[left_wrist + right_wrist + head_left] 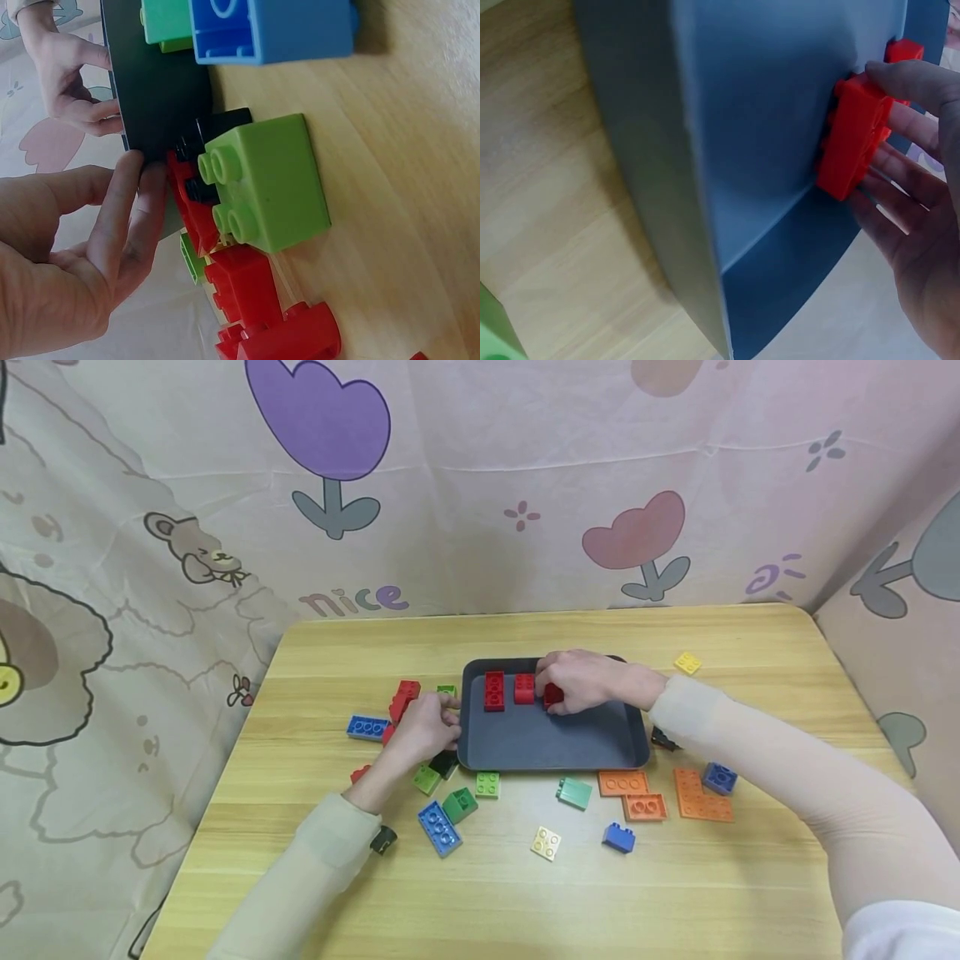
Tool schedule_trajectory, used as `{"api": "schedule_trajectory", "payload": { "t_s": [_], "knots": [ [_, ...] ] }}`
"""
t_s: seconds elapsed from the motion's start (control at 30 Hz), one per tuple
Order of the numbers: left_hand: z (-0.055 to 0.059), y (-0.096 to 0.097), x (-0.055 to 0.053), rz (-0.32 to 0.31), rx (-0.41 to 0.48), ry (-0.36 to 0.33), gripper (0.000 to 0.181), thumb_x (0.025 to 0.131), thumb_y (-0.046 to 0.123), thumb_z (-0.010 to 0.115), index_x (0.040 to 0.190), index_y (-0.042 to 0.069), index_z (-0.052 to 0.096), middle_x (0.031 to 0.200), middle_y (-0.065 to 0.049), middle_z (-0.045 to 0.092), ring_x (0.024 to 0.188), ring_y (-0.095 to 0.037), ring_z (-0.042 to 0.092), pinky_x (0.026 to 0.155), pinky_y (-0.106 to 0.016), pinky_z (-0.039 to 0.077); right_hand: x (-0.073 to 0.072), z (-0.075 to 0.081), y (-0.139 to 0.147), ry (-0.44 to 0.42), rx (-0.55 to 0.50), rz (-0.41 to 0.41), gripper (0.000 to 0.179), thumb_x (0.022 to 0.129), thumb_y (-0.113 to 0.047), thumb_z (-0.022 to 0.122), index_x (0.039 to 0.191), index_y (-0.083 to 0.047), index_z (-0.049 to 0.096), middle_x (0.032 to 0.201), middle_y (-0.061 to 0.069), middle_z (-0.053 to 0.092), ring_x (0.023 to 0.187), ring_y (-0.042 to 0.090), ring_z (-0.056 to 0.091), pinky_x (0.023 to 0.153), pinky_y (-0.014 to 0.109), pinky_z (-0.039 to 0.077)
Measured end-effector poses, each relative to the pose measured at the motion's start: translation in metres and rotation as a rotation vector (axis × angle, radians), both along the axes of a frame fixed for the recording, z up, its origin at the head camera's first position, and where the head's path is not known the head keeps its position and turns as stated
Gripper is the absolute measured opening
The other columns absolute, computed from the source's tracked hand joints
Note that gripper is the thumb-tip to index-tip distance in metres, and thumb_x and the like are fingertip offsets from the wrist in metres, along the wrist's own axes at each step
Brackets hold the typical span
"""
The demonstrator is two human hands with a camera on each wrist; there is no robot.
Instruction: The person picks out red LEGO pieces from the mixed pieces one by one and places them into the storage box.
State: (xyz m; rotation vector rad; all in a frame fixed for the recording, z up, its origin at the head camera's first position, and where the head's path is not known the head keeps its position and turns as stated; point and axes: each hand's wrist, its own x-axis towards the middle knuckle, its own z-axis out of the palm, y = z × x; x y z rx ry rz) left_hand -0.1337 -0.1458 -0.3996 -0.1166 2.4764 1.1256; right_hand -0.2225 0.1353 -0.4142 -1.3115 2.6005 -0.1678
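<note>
Three red bricks (494, 692) in a row inside the tray (555, 743), the rightmost red brick (845, 142) pinched between thumb and fingers of the right hand (581, 679). Left hand (426, 724) at the tray's left rim, fingers loosely extended. Could nudge the middle red brick (524, 688) askew by spreading fingers carelessly on release.

The right hand (581, 681) holds a red brick (553, 695) in the dark tray (551, 735), the left hand (423, 731) at its left edge.
</note>
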Motion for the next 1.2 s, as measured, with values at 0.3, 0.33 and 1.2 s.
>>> {"api": "schedule_trajectory", "payload": {
  "t_s": [0.3,0.33,1.2],
  "knots": [
    [-0.001,0.001,0.000,0.001,0.004,0.003,0.047,0.096,-0.005,0.068,0.143,-0.003,0.060,0.103,-0.017,0.071,0.080,-0.019,0.074,0.072,-0.027,0.067,0.002,0.007,0.004,0.008,-0.043,-0.001,0.028,0.086,-0.030,0.085,0.111,-0.017,0.081,0.130,0.012,0.072,0.121,0.030,0.069,0.106,0.049,0.059],
    [-0.002,0.001,0.000,0.001,0.005,0.001,0.048,0.096,-0.005,0.068,0.143,-0.003,0.060,0.103,-0.017,0.071,0.080,-0.019,0.074,0.072,-0.027,0.067,0.002,0.009,0.005,0.014,-0.050,0.000,0.028,0.086,-0.029,0.085,0.110,-0.017,0.081,0.127,0.011,0.073,0.119,0.030,0.069,0.104,0.048,0.060],
    [0.000,0.000,0.002,0.008,0.011,0.001,0.048,0.096,-0.005,0.068,0.143,-0.003,0.060,0.103,-0.017,0.071,0.080,-0.019,0.074,0.073,-0.027,0.066,0.011,0.045,0.065,0.152,-0.129,-0.079,0.041,0.083,-0.031,0.087,0.117,-0.009,0.078,0.115,0.010,0.074,0.107,0.029,0.073,0.096,0.049,0.063]
  ]
}}
